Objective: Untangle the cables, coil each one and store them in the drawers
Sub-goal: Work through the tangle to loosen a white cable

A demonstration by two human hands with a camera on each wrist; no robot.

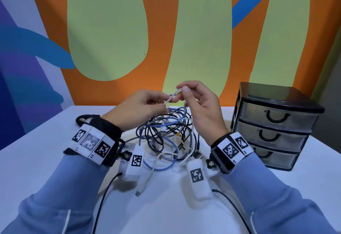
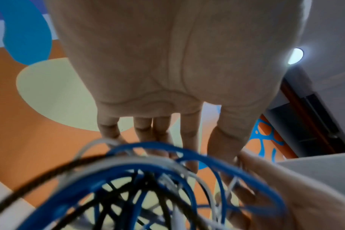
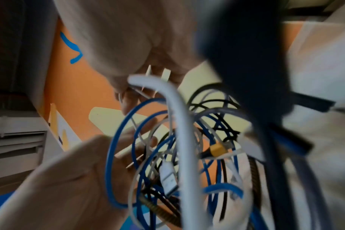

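A tangle of blue, black, white and grey cables [image 1: 166, 134] lies on the white table [image 1: 46, 160] between my wrists. Both hands are raised above it. My left hand [image 1: 147, 102] pinches a thin white cable [image 1: 170, 98] that rises out of the tangle. My right hand [image 1: 186, 90] pinches the same white strand a little higher, between thumb and forefinger. The left wrist view shows blue and black loops [image 2: 148, 179] hanging under the left palm [image 2: 167, 62]. In the right wrist view a thick white cable [image 3: 175, 124] crosses blue loops [image 3: 128, 147], a yellow plug [image 3: 217, 150] among them.
A black three-drawer plastic unit [image 1: 273, 130] stands at the right of the table, all drawers closed. A white plug end [image 1: 139, 191] trails toward me. A black cable [image 1: 83, 118] lies behind my left wrist. A painted wall stands directly behind the table.
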